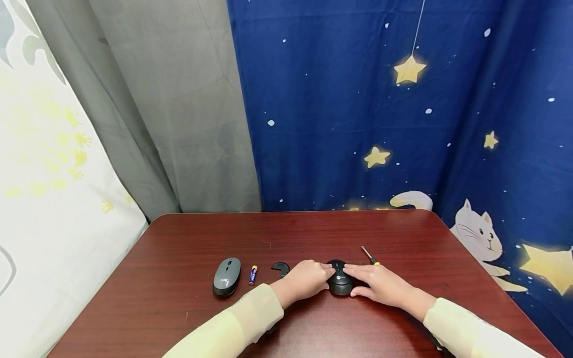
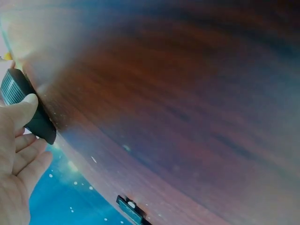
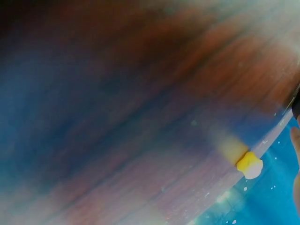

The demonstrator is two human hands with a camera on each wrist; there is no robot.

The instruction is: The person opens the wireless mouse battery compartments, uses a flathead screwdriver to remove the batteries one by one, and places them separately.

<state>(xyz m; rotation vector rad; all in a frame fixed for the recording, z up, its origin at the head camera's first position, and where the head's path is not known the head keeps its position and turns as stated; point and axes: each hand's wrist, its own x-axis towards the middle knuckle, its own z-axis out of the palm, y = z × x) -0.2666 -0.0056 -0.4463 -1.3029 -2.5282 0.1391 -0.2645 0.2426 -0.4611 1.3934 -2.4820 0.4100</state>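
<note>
Well right of the gray computer mouse [image 1: 227, 278], pinches a black computer mouse [image 1: 341, 284] with the left hand [image 1: 306, 280] and rests straight fingers of the right hand [image 1: 379, 286] against it. Seems to be steadying it between both hands; probably calls next for even, gentle pressure from each side.

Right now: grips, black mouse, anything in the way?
Left grip on left side of black mouse, right grip touching its right. Mouse top up. Screwdriver just beyond right grip, nothing visibly blocking.
</note>
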